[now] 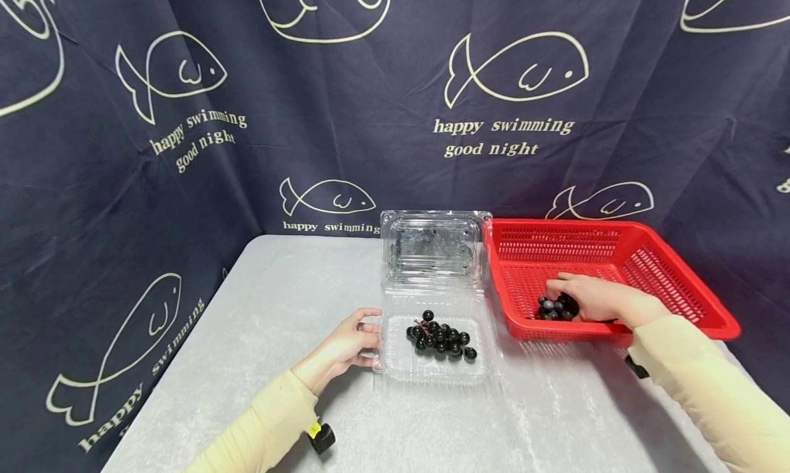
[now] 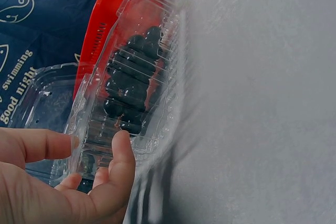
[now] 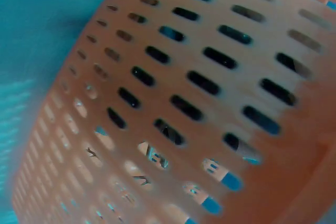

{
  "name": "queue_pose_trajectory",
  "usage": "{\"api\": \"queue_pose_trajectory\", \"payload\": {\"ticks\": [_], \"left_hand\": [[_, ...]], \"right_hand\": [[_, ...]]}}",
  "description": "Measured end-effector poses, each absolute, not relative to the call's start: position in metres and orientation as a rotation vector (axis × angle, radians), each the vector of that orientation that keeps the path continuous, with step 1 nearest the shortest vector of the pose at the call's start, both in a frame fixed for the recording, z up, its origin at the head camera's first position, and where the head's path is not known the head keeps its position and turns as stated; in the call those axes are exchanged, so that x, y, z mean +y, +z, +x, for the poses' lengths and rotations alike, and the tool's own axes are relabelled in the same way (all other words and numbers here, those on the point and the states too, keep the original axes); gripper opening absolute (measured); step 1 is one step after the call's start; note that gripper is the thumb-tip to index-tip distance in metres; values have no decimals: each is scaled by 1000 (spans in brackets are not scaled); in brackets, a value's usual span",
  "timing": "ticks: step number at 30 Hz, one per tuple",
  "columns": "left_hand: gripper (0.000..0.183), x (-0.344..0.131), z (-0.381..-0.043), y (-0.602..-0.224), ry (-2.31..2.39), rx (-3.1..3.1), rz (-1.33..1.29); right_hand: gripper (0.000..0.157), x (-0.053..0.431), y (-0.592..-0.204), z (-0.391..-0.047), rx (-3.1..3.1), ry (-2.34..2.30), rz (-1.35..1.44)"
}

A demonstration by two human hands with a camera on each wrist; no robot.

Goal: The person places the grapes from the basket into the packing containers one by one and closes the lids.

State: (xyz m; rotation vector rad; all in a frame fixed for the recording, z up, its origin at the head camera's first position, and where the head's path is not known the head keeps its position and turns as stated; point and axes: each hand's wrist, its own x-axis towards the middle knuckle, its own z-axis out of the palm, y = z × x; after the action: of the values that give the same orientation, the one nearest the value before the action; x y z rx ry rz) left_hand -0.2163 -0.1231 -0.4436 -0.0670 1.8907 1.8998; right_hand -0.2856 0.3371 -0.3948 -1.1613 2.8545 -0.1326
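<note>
A hinged clear plastic box (image 1: pixel 395 370) lies with its lid (image 1: pixel 432 219) raised at the back. Inside its base sits a bunch of black grapes (image 1: pixel 439 337), also visible through the wall in the left wrist view as dark grapes (image 2: pixel 126 90). At the box's left side, my left hand (image 1: pixel 345 343) rests its spread, slightly bent fingers against the edge. Reaching down into the red basket (image 1: pixel 679 274), my right hand (image 1: pixel 592 298) has its fingers curled over another bunch of black grapes (image 1: pixel 549 308). The right wrist view shows only slotted basket wall (image 3: pixel 173 103), hiding that hand.
The basket stands directly right of the box, near the back of the grey table (image 1: pixel 296 288). A dark blue curtain (image 1: pixel 345 116) with fish drawings hangs behind and at both sides. The raised lid stands close in front of it.
</note>
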Motion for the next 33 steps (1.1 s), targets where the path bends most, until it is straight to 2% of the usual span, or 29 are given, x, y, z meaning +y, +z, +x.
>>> {"api": "queue_pose_trajectory", "payload": {"ticks": [33], "left_hand": [[71, -123, -216, -441, 1880, 1903, -81]], "right_hand": [[51, 318, -328, -276, 2883, -21, -1215]]}}
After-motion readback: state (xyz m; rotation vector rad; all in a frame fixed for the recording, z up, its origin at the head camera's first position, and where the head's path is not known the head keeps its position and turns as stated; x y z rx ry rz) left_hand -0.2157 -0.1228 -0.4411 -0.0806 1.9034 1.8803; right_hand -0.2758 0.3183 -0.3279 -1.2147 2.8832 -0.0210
